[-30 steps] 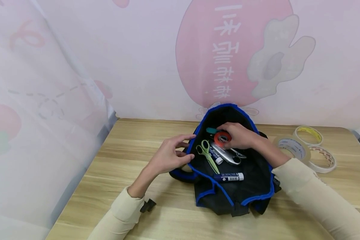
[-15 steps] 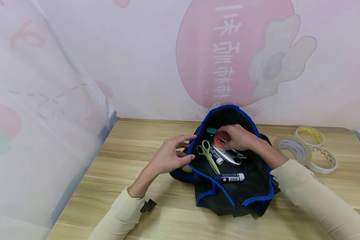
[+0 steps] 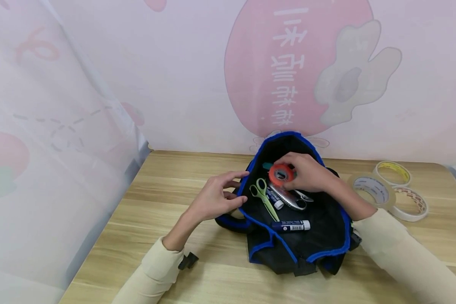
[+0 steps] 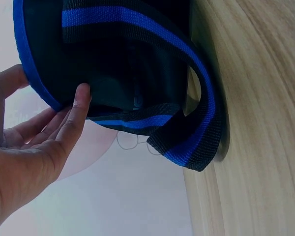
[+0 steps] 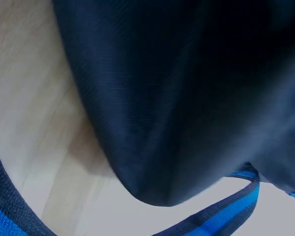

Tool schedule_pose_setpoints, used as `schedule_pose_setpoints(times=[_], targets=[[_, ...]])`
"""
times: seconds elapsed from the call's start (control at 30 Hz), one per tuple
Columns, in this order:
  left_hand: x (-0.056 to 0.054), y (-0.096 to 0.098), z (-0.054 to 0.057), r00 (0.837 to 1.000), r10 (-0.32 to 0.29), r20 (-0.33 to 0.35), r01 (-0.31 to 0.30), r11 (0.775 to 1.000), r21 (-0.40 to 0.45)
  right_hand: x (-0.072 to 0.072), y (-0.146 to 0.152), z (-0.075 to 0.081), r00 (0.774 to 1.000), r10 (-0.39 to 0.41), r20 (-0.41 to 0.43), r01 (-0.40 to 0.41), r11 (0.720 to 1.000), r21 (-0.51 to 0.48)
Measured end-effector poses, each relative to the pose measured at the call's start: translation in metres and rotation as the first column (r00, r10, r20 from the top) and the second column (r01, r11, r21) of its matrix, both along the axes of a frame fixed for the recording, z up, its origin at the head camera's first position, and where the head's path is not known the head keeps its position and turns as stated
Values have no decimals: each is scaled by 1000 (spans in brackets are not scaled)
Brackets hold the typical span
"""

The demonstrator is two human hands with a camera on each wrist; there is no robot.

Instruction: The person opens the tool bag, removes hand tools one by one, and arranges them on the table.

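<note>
In the head view, a black bag with blue edging (image 3: pixel 327 228) lies open on the table. My left hand (image 3: pixel 217 194) holds its left rim; in the left wrist view the thumb (image 4: pixel 77 110) lies against the black cloth and the fingers are at the blue edge. Inside the bag, my right hand (image 3: pixel 308 172) grips a red roll of tape (image 3: pixel 276 181) by its right side. Beneath and around it lie green-handled scissors (image 3: pixel 264 198), a silver utility knife (image 3: pixel 286 198), a glue stick (image 3: pixel 291 226), another stick partly hidden and a teal item (image 3: pixel 267 166).
Right of the bag, a wide roll of clear tape (image 3: pixel 353 182) lies beside a yellow-cored roll (image 3: pixel 393 164) and a white roll (image 3: pixel 409 216). A black buckle (image 3: pixel 188 261) is near my left sleeve. Behind the wooden table (image 3: pixel 175 169) hangs a printed curtain (image 3: pixel 182 84).
My right hand has raised the red roll of tape slightly and tilted it, showing more of its face. The left hand stays at the bag's rim.
</note>
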State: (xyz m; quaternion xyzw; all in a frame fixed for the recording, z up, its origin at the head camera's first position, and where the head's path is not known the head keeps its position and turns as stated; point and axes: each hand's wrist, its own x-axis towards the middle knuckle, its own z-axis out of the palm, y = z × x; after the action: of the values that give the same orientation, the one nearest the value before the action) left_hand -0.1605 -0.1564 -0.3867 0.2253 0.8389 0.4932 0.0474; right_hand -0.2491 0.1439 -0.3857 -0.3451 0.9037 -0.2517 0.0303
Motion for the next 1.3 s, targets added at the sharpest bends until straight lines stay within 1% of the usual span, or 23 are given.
schedule_pose_setpoints(times=[0.2, 0.4, 0.53, 0.63, 0.77, 0.9, 1.0, 1.17, 1.23, 1.3], targets=[[0, 0, 0, 1000, -4, -1, 4, 1000, 3, 9, 7, 16, 1000, -1, 3, 1, 999, -35], [0, 0, 1, 1000, -5, -11, 5, 1000, 4, 20, 19, 30, 1000, -3, 31, 5, 998, -67], [-1, 0, 2, 1000, -6, -6, 6, 1000, 12, 29, 29, 39, 999, -7, 50, 12, 995, -95], [-2, 1, 2, 1000, -5, 1, 5, 1000, 12, 34, 38, 43, 999, -6, 45, 11, 993, -117], [-2, 1, 2, 1000, -4, 3, 4, 1000, 10, 41, 49, 47, 1000, -11, 1, 11, 989, -145], [-2, 1, 2, 1000, -3, 1, 3, 1000, 11, 48, 64, 50, 998, -42, -47, 34, 985, -170], [-2, 1, 2, 1000, -4, 0, 4, 1000, 15, 53, 76, 48, 995, -71, -72, 55, 979, -196], [-2, 1, 1, 1000, -1, -2, 1, 1000, 10, 60, 93, 43, 992, -116, -44, 103, 967, -235], [-3, 1, 1, 1000, 1, -2, -1, 1000, 8, 63, 100, 40, 992, -124, -32, 111, 959, -260], [-3, 0, 1, 1000, 3, 0, -3, 1000, 8, 66, 106, 37, 992, -119, -47, 102, 955, -278]])
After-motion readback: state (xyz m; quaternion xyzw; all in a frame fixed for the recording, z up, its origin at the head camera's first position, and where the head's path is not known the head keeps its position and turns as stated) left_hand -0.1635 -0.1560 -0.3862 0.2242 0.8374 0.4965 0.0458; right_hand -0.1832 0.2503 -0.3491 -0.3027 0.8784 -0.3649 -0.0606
